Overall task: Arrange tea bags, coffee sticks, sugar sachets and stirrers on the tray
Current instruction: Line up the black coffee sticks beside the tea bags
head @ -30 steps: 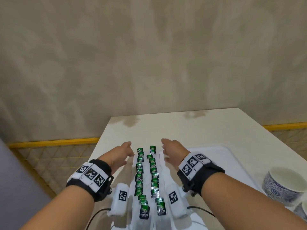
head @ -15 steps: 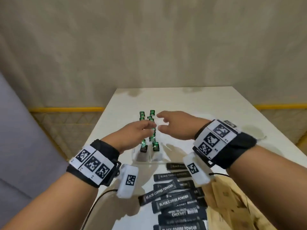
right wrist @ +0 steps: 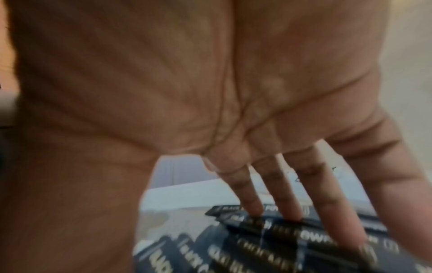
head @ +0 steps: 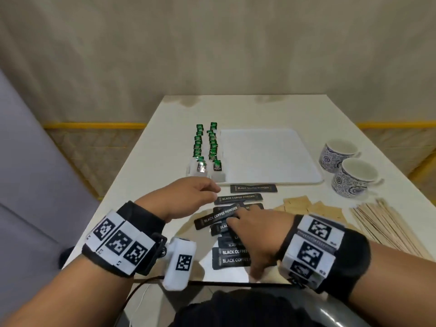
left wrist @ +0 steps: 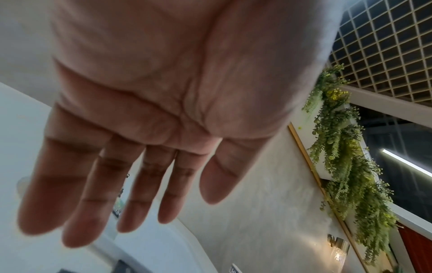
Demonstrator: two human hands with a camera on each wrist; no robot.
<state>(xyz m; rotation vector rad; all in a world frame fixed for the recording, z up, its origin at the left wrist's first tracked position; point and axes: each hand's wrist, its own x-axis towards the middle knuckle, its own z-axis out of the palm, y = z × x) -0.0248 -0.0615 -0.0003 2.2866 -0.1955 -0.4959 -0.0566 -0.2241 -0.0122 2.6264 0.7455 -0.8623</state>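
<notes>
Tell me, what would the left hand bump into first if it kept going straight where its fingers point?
Probably the nearest tea bags at the tray's near-left corner; the left hand is open and empty, though its height above them is unclear.

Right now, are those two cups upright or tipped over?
Upright. Both cups stand on the table with open mouths facing up; the head view shows their white insides.

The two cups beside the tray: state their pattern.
The cups are white with a blue floral print outside, plain white inside; the head view shows it best.
</notes>
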